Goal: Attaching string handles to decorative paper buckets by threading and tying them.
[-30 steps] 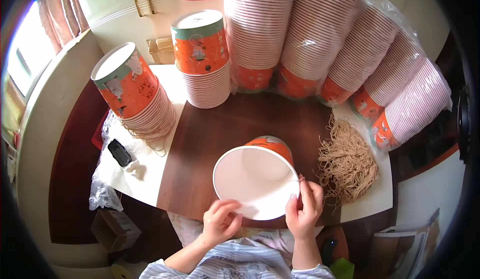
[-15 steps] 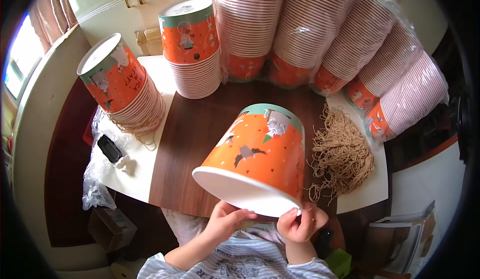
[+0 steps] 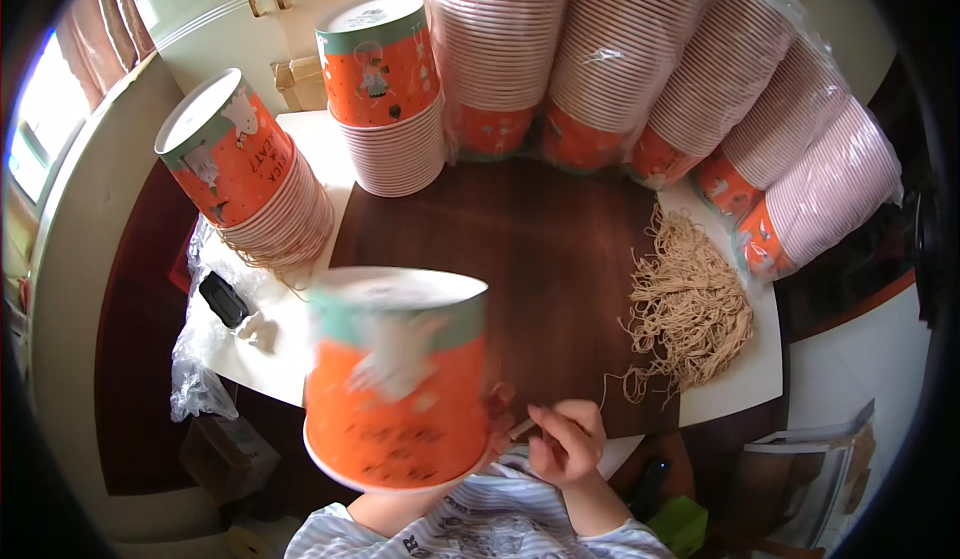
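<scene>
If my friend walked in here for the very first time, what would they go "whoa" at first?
Probably the big orange bucket, upside down and a bit blurry, low and left of the middle, with the right hand beside it. Next, maybe the tall wrapped stacks leaning across the back and right. Then the messy heap of tan string on the right side of the table.

loose bucket: 1 | unbagged stacks: 2 | bagged stacks: 5 | cord pile: 1
</scene>
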The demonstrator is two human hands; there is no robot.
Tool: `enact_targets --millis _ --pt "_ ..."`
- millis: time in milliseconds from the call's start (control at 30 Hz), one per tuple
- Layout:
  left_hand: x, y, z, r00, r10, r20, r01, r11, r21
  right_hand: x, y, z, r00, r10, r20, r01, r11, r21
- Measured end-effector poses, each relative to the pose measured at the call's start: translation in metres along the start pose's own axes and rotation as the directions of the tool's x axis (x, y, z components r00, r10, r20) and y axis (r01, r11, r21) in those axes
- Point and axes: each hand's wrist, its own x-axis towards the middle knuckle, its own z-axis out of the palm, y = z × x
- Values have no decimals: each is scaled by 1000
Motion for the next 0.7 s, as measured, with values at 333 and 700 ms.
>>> enact_targets --millis 333,700 --pt "0 3 -2 844 63 533 118 947 -298 17 -6 13 867 315 386 -428 868 253" --pt "-16 2 41 971 237 14 -237 971 -22 15 24 17 649 412 639 -725 590 355"
